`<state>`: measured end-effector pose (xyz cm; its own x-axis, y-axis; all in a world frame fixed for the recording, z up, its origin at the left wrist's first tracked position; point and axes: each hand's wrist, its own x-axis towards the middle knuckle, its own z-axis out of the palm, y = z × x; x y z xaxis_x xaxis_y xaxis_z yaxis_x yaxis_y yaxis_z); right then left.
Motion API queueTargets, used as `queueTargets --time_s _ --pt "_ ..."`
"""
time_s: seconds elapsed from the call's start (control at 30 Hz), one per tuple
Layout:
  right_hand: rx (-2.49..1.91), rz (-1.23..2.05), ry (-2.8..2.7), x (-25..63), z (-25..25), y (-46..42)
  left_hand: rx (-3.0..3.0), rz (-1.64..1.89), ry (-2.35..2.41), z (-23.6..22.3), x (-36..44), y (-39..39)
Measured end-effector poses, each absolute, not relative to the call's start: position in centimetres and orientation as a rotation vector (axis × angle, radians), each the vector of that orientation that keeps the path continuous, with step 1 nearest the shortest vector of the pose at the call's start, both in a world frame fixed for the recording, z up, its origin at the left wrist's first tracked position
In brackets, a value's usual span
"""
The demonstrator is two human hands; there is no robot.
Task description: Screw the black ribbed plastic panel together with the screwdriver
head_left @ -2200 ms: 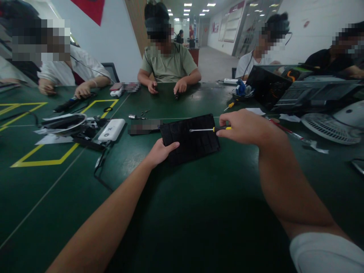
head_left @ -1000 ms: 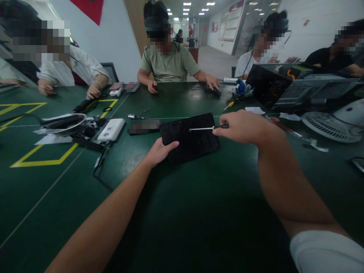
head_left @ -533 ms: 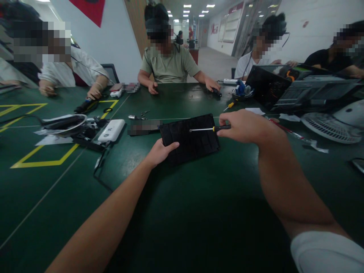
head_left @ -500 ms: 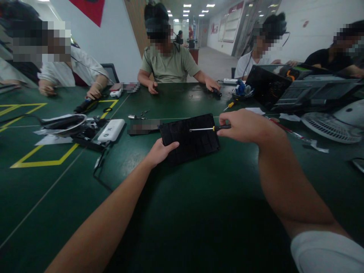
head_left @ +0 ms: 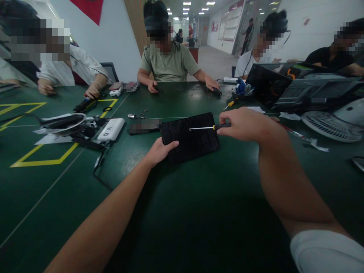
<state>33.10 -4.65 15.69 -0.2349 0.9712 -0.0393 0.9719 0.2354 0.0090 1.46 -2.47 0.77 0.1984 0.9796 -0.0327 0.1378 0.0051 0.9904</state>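
A flat black rectangular panel (head_left: 193,146), its surface too dark to make out in detail, is gripped at its left edge by my left hand (head_left: 162,151), thumb on top. My right hand (head_left: 241,123) pinches the black and yellow handle of a screwdriver (head_left: 200,129) just past the panel's right edge. The thin metal shaft lies nearly level across the panel, its tip over the middle. Whether the tip touches the surface I cannot tell. Behind the panel's left corner lies a dark flat piece (head_left: 142,127), partly blurred out.
A white power strip (head_left: 111,129) with a black cord and a heap of parts (head_left: 71,127) lie left. Small metal pieces (head_left: 139,114) sit beyond the panel. To the right are a white fan (head_left: 331,123), an opened computer case (head_left: 318,89) and a yellow screwdriver (head_left: 231,104). Several people sit around the green table.
Both hands, the panel and the screwdriver stay almost where they were. A person now stands in the far background at right.
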Motion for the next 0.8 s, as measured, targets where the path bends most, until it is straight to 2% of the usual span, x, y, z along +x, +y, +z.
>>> queueTargets --time_s 0.8 --pt "1.949 -0.050 2.431 32.95 15.88 -4.72 1.388 0.975 1.159 0.77 1.35 -2.50"
